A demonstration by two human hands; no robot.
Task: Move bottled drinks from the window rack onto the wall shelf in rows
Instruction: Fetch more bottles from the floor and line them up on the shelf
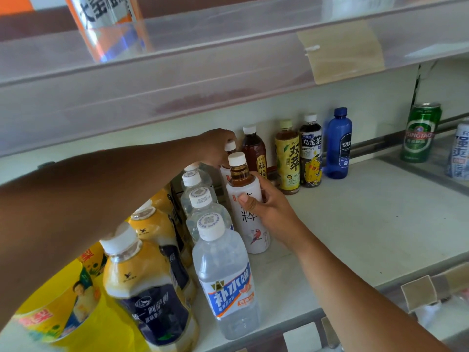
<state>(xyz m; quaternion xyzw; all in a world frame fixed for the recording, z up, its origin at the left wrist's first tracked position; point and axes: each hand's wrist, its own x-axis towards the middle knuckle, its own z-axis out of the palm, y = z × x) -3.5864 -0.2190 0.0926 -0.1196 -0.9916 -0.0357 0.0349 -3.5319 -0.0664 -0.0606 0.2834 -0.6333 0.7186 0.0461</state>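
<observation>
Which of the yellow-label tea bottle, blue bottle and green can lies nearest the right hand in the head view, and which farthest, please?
From the right hand:
1. yellow-label tea bottle, just behind it, back row.
2. blue bottle, farther right in that row.
3. green can, far right.
</observation>
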